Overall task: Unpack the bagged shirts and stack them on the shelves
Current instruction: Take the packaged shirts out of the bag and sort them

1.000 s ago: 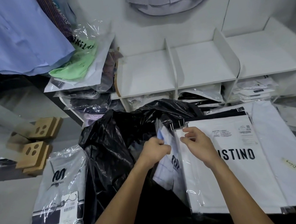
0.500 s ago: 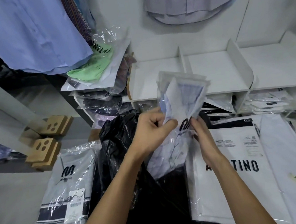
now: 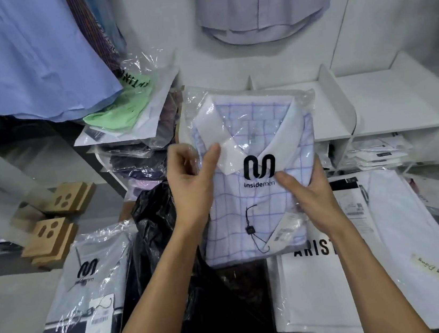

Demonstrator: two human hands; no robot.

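Clear plastic wraps the checked shirt [image 3: 255, 172], held flat above the black bag [image 3: 165, 229]; left hand [image 3: 189, 181] and right hand [image 3: 308, 191] grasp its sides, probably to carry it level toward the far shelves [image 3: 389, 105].

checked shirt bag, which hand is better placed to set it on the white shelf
Right, probably. The right hand grips the checked shirt bag on the side nearest the white shelf; the left hand holds the far edge.

1. "insidemen", under a black looped logo, on the clear bag of the checked shirt [image 3: 256, 178]
2. The same logo and wording, blurred, on the striped bagged shirt [image 3: 86, 290]
3. "ARIST", the rest hidden, on the white bagged shirt [image 3: 320, 287]
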